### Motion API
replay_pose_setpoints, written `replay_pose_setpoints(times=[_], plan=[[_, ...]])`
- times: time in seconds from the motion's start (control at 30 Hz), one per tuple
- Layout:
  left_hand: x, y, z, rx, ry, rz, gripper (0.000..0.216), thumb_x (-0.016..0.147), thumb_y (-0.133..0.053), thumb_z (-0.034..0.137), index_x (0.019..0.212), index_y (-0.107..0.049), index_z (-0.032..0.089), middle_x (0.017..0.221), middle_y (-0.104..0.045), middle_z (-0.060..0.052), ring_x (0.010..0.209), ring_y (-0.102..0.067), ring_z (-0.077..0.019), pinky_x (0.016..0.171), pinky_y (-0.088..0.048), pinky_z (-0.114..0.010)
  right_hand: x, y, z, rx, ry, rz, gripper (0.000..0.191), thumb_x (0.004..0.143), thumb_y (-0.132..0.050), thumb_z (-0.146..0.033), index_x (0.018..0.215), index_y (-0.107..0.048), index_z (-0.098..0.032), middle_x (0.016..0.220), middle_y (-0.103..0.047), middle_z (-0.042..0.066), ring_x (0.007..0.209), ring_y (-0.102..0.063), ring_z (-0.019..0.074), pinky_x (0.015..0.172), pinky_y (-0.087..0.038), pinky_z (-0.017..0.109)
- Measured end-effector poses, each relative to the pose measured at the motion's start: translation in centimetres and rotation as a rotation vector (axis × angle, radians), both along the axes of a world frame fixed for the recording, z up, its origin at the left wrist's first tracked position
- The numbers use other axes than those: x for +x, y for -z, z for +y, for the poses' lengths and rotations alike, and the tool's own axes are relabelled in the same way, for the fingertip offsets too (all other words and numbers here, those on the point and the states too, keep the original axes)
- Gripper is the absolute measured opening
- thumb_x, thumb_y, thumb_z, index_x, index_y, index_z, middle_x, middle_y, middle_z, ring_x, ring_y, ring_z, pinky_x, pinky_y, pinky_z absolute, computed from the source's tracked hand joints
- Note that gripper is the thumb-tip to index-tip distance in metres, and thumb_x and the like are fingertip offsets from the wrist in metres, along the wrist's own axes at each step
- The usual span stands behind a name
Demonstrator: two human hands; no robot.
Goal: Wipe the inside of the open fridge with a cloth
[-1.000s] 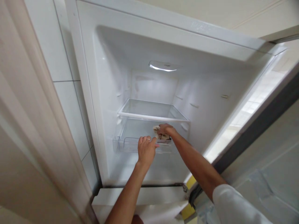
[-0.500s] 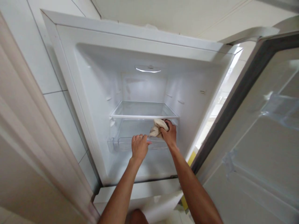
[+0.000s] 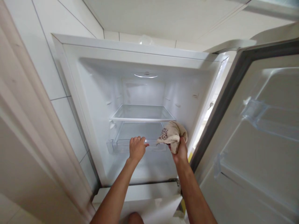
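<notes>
A beige cloth (image 3: 174, 132) with a dark printed pattern is bunched in my right hand (image 3: 181, 152), near the right inner wall of an open white fridge. My right fingers are closed around it and partly hidden by its folds. My left hand (image 3: 137, 149), with a ring on one finger, is curled over the front edge of a clear plastic drawer (image 3: 122, 145). Just above the drawer is a glass shelf (image 3: 142, 112) with a white front trim (image 3: 142, 119).
To the right the fridge door (image 3: 257, 149) stands open, with a dark gasket (image 3: 217, 109) and clear door racks (image 3: 263, 119). A pale door frame (image 3: 35, 109) is close on the left. Below, a white lower front (image 3: 140, 194) juts toward my knee (image 3: 135, 217).
My right hand has moved right and toward me with the cloth, turning so more of the cloth shows. My left hand stays at the drawer front. The view has shifted slightly.
</notes>
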State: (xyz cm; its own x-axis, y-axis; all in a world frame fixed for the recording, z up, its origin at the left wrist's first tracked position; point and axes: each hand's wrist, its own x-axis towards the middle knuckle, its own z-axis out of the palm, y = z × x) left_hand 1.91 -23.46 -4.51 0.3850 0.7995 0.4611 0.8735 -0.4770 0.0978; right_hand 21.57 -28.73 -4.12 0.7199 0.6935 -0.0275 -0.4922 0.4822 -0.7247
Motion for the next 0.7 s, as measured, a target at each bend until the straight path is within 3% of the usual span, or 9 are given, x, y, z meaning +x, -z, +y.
replay_pose_setpoints(times=[0.13, 0.27, 0.47, 0.57, 0.7], plan=[[0.0, 0.0, -0.1, -0.012, 0.008, -0.025, 0.024, 0.095, -0.065, 0.040, 0.106, -0.069, 0.019, 0.105, -0.072, -0.012, 0.107, -0.063, -0.0291, 0.095, -0.037, -0.042, 0.5, 0.0, 1.5, 0.089, -0.116, 0.180, 0.024, 0.078, -0.058, -0.023, 0.101, -0.065, -0.027, 0.094, -0.074, -0.001, 0.086, -0.073, 0.0182, 0.074, -0.065, 0.039], [0.0, 0.2, -0.1, -0.012, 0.017, -0.058, 0.022, 0.094, -0.067, 0.039, 0.105, -0.069, 0.020, 0.104, -0.072, -0.011, 0.106, -0.063, -0.0287, 0.094, -0.037, -0.041, 0.0, -0.5, 5.2, 0.143, -0.097, 0.139, 0.032, 0.075, -0.054, -0.015, 0.104, -0.064, -0.025, 0.096, -0.074, 0.000, 0.094, -0.073, 0.0172, 0.081, -0.065, 0.036], [0.1, 0.5, 0.0, -0.001, 0.010, -0.066, 0.024, 0.094, -0.066, 0.041, 0.105, -0.069, 0.020, 0.105, -0.072, -0.010, 0.107, -0.063, -0.0272, 0.095, -0.038, -0.041, -1.0, -0.8, 9.6, 0.079, -0.147, 0.037, 0.016, 0.078, -0.053, -0.029, 0.092, -0.062, -0.026, 0.082, -0.071, 0.003, 0.086, -0.071, 0.0209, 0.075, -0.063, 0.037], [0.0, 0.6, 0.0, 0.007, 0.022, -0.078, 0.023, 0.095, -0.066, 0.040, 0.105, -0.068, 0.019, 0.104, -0.073, -0.010, 0.106, -0.063, -0.0276, 0.095, -0.039, -0.042, -1.4, -1.5, 11.2, 0.083, -0.187, 0.001, 0.021, 0.082, -0.052, -0.038, 0.093, -0.064, -0.026, 0.082, -0.071, 0.004, 0.085, -0.070, 0.0222, 0.075, -0.061, 0.040], [0.0, 0.7, 0.0, 0.020, 0.039, -0.107, 0.021, 0.094, -0.067, 0.038, 0.105, -0.069, 0.021, 0.104, -0.072, -0.010, 0.106, -0.063, -0.0282, 0.095, -0.039, -0.043, -1.6, -3.0, 13.6, 0.088, -0.223, 0.005, 0.022, 0.086, -0.046, -0.035, 0.094, -0.063, -0.025, 0.076, -0.067, 0.002, 0.077, -0.066, 0.0208, 0.069, -0.060, 0.039]])
